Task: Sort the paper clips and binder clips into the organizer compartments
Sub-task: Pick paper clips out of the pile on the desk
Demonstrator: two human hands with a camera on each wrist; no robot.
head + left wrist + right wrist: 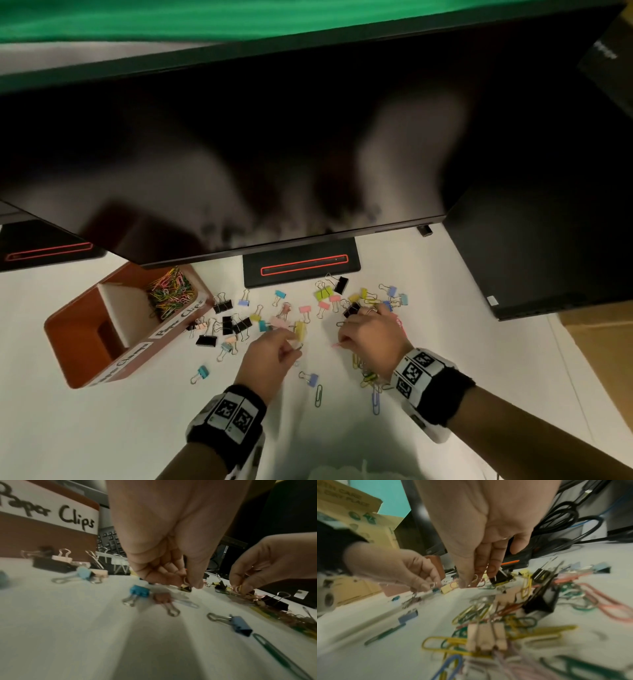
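Observation:
A brown organizer (82, 346) stands at the left, with coloured paper clips (171, 291) in the far compartment labelled "Paper Clips" (51, 513). Binder clips (239, 323) in several colours lie scattered on the white desk. My left hand (293, 344) pinches a small pale paper clip (186, 580) beside a yellow binder clip (300, 329). My right hand (344, 339) pinches pink and orange paper clips (477, 578) just above the desk. A heap of paper clips (368, 375) lies under my right wrist.
A large dark monitor hangs over the back of the desk, with its stand base (301, 267) behind the clips. A black box (534, 257) and a cardboard box (599, 342) are at the right. A keyboard (109, 540) lies behind the organizer and cables (573, 513) at the far right.

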